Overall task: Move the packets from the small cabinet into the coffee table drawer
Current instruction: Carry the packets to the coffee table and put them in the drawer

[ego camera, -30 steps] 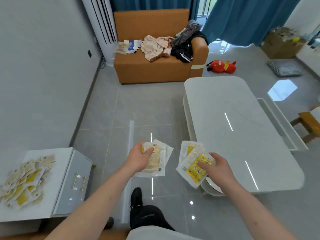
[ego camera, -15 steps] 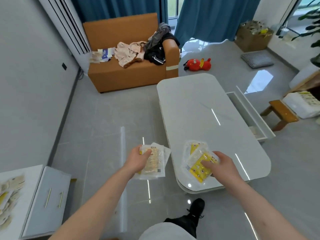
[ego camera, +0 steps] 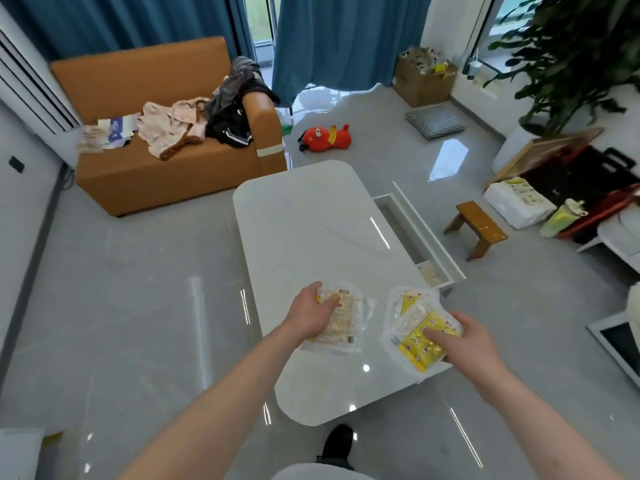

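While both arms reach out over glossy white rounded coffee table point(ego camera: 311, 216), left hand point(ego camera: 311, 315) grips pale clear-plastic packets point(ego camera: 343, 323), thumb curled on top. Right hand point(ego camera: 467, 344) pinches yellow-printed clear packets point(ego camera: 414, 327), thumb on top, fingers beneath. Both bundles held above table's near end. White pulled-out drawer point(ego camera: 420, 233) stands open on table's right side, near right-hand bundle. Orange sofa point(ego camera: 156, 181) beyond table.
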The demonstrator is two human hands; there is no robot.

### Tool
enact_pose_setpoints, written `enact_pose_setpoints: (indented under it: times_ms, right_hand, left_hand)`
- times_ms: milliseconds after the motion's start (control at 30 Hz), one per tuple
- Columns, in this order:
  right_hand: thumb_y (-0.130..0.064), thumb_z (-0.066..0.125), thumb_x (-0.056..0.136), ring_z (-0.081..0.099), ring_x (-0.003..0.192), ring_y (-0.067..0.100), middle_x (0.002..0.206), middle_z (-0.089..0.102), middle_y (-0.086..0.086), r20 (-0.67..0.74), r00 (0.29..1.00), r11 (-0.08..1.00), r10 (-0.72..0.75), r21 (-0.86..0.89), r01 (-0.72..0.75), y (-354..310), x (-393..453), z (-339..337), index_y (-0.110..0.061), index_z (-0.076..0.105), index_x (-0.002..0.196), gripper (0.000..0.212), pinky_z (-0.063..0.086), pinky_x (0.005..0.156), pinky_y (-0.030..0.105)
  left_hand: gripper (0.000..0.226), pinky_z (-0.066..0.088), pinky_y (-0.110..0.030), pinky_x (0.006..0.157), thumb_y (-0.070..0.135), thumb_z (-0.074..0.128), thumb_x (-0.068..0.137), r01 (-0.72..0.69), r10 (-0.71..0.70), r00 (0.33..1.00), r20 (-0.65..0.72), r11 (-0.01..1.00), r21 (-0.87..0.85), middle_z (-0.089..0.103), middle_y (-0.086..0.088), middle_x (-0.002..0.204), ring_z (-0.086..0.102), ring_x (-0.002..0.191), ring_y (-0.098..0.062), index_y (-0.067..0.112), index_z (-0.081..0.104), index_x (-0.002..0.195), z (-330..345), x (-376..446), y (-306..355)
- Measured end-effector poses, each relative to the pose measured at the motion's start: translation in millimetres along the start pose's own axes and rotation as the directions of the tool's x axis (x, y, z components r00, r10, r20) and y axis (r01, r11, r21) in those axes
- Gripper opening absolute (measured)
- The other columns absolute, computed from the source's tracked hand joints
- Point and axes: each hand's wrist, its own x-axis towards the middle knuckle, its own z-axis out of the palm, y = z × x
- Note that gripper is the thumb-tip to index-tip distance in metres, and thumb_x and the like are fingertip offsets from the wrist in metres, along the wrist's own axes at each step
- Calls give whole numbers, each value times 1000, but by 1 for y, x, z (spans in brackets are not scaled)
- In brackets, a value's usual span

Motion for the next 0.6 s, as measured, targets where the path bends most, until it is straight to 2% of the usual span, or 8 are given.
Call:
enact_pose_setpoints:
  times_ms: [67,133,167,233,333,433,500,600]
  right_hand:
    - [-15,79,84,76,83,24,88,78,2,-2,1000,1000,17,19,-17,7,21,-24,-24,71,105,24,63,78,45]
    - [-14,78,84,76,84,24,89,78,2,3,1000,999,24,41,-25,14,42,-52,-24,70,104,23,62,81,47]
    - [-13,78,85,76,85,24,90,78,3,13,1000,999,27,45,-27,18,51,-66,-23,70,102,22,62,82,48]
    - [-11,76,86,75,85,25,90,78,5,30,999,998,32,50,-34,27,66,-97,-21,69,102,20,61,83,47]
    - [-9,75,88,75,83,22,90,78,5,63,997,999,39,31,-41,39,93,-152,-21,69,101,18,61,75,40]
    - [-11,75,87,76,85,23,90,79,4,96,993,998,64,-1,-64,48,129,-210,-19,70,103,18,62,82,46]
    - [-13,75,87,76,86,23,89,79,1,134,988,997,74,-29,-71,48,150,-241,-20,70,104,20,61,87,50]
    - [-12,76,86,76,86,24,90,79,2,199,979,997,55,-61,-43,39,186,-272,-23,69,101,20,60,87,51]
  left_hand:
    - [73,55,-42,94,65,53,76,-6,5,1000,20,999,52,66,0,124,64,110,-21,19,56,133,25,2,25]
    - [44,55,-35,78,48,58,90,-29,28,999,16,996,87,68,-1,113,65,99,-20,18,61,122,54,0,45]
    - [35,54,-35,76,43,58,93,-36,36,999,6,995,95,69,0,108,65,95,-20,18,62,117,70,1,51]
    - [44,55,-36,85,47,58,91,-3,4,1000,-18,998,58,69,0,113,66,100,-20,17,61,123,99,5,56]
    - [68,56,-37,89,62,57,81,84,-89,994,-59,994,-76,67,1,125,66,107,-18,20,55,135,146,15,59]
    - [88,56,-41,95,75,53,67,132,-155,980,-126,977,-170,65,0,129,66,109,-19,21,54,136,194,17,78]
    - [87,56,-37,92,74,55,69,144,-178,972,-153,967,-208,65,0,131,66,110,-19,21,53,138,221,8,100]
    - [60,53,-25,70,55,61,90,150,-198,959,-205,962,-228,68,3,123,68,100,-14,19,54,137,251,5,130]
